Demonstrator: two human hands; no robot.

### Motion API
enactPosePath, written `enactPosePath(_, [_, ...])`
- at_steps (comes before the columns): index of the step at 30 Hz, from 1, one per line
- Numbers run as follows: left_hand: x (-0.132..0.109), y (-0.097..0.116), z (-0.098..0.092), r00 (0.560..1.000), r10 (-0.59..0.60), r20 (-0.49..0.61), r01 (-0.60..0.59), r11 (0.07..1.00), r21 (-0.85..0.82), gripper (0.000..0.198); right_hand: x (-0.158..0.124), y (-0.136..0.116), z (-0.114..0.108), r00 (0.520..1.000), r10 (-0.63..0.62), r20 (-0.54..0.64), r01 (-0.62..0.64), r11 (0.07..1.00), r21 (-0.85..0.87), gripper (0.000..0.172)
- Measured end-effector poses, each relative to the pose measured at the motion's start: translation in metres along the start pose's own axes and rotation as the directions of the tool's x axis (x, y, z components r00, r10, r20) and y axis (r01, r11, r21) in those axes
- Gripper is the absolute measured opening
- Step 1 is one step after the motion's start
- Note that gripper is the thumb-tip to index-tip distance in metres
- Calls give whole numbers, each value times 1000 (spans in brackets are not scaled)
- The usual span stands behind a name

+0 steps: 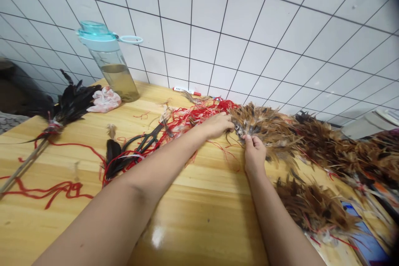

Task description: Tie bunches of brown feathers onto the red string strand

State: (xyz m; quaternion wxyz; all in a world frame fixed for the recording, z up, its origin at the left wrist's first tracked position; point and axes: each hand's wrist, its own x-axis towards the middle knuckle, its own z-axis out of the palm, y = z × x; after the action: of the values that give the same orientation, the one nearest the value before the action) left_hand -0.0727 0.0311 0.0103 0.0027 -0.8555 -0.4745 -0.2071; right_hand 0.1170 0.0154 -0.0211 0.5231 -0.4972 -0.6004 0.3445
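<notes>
Glossy wooden table [199, 212] bears fluffy brown feathers [268, 126].

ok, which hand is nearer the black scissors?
Left. The left hand is rightward of the scissors, beside the red strings; the right hand is farther right, at the brown feathers.

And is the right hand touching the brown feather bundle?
Touching. In the head view, the right hand has its thumb against the greyish base of the brown feather bundle.
</notes>
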Motion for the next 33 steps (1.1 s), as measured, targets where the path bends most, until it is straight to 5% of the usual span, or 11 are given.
enactPosePath(8, [2,0,3,999,12,-41,-12,1000,8,16,0,1,-1,999,-31,7,32,998,-57,33])
enactPosePath(12, [9,6,-3,976,-116,-184,65,962,-264,13,0,0,-1,999,-29,-14,29,999,-39,32])
enactPosePath(14, [14,10,-7,947,-249,-202,116,854,-507,10,0,-1,-1,999,-31,-28,30,999,-37,31])
enactPosePath(17, [20,19,-8,906,-406,-117,145,559,-816,3,1,-1,-1,999,-23,-46,21,999,-46,31])
enactPosePath(22, [23,43,-6,887,-455,73,145,125,-982,16,0,-4,0,998,-11,-67,9,999,-34,30])
enactPosePath(27, [23,56,-3,891,-427,157,185,23,-983,24,1,-1,0,998,-29,-46,27,998,-60,32])
enactPosePath(33, [25,52,8,888,-451,87,147,100,-984,21,4,8,-1,996,-86,-30,81,987,-139,38])
